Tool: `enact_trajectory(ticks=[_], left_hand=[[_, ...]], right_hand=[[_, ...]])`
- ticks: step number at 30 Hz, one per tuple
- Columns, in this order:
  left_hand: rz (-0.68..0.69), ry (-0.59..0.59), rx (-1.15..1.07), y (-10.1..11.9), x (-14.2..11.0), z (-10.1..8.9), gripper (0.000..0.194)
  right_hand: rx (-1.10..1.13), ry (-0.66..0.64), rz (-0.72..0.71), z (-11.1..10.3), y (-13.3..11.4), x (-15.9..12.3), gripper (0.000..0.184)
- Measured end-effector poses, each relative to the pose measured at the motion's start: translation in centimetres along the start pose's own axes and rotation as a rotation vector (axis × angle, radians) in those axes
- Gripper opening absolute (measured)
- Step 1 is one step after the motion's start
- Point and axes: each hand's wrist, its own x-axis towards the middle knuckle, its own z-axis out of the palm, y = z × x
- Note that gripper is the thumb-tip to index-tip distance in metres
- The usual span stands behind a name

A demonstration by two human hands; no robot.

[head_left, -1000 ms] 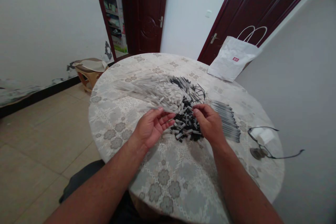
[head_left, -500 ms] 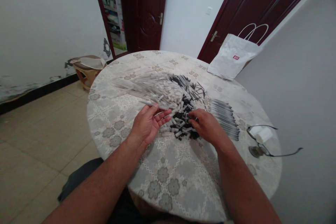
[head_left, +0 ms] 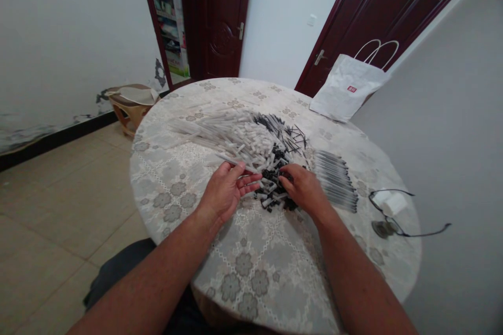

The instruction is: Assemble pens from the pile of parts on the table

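Note:
My left hand [head_left: 226, 188] pinches a clear pen barrel [head_left: 226, 158] between thumb and forefinger, its other fingers stretched loosely toward the pile. Beside it, my right hand [head_left: 302, 187] has thumb and fingertips closed at the edge of the small black pen parts [head_left: 271, 174]; what they grip is too small to make out. Short whitish pen pieces [head_left: 267, 202] lie mixed among the black ones. Beyond my hands spread long clear barrels [head_left: 208, 128] and thin dark-tipped refills [head_left: 294, 138]. A row of pens with dark ends [head_left: 337, 180] lies right of my right hand.
The round table [head_left: 243, 251] has a patterned cloth. Eyeglasses [head_left: 424, 234], a white item [head_left: 394, 203] and a small round object [head_left: 383, 229] lie at the right. A white paper bag [head_left: 348, 86] stands at the back right. A wooden stool [head_left: 131, 107] is left of the table.
My left hand has shifted slightly right and toward the pile with the barrel. My right hand has moved a little left, its fingertips among the black parts.

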Motion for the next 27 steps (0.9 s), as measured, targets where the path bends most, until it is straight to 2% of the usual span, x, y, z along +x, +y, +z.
enact_trajectory(ticks=[4, 8, 10, 12, 17, 27], left_hand=[[0.008, -0.008, 0.000, 0.0, 0.0, 0.0, 0.027], [0.007, -0.025, -0.018, 0.0, -0.1, 0.1, 0.027], [0.005, -0.031, -0.028, 0.0, -0.2, 0.1, 0.025], [0.009, -0.034, -0.037, 0.0, -0.2, 0.2, 0.023], [0.017, -0.037, -0.051, 0.0, -0.2, 0.1, 0.022], [0.010, -0.023, -0.052, 0.2, -0.5, 0.5, 0.021]], right_hand=[[0.151, 0.078, 0.025, -0.1, -0.7, 0.0, 0.016], [0.625, 0.138, 0.185, 0.2, -2.4, 0.0, 0.018], [0.859, 0.130, 0.221, 0.5, -3.6, -0.1, 0.022], [0.998, 0.125, 0.233, 0.9, -4.6, -0.1, 0.025], [1.085, 0.169, 0.243, 1.6, -6.0, -0.3, 0.026], [1.102, 0.170, 0.284, 2.3, -6.2, -0.4, 0.030]])
